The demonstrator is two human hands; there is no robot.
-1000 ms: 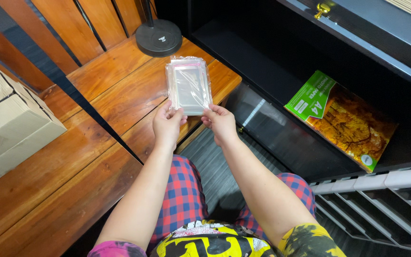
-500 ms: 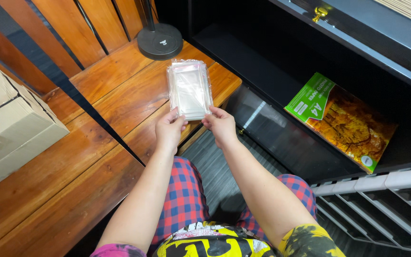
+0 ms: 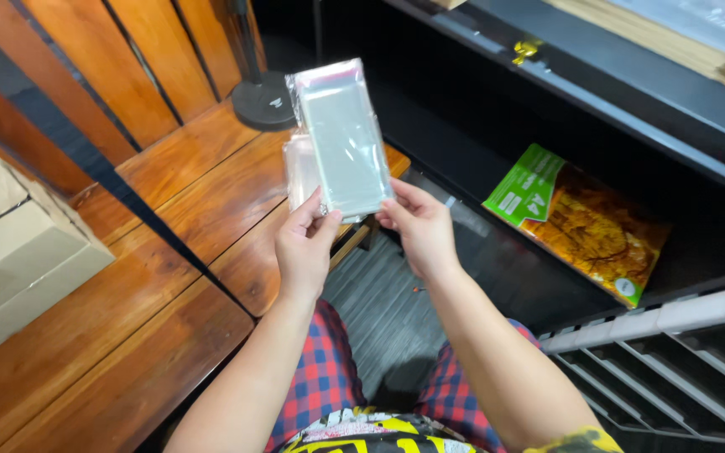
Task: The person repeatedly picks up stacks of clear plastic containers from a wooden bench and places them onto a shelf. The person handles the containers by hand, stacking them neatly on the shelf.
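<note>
We hold a clear plastic sleeve upright above the wooden bench. Our left hand and right hand pinch its near bottom corners. It looks light, thin, floppy and probably slippery, so the edges seem the best grip.

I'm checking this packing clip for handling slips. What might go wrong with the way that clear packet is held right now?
The clear plastic packet is pinched only at its bottom edge by the left hand and right hand, so it may flop or slide out. It is held above the gap past the wooden bench, so a drop could land on the floor. A second sleeve seems to sit behind it and might separate.
</note>
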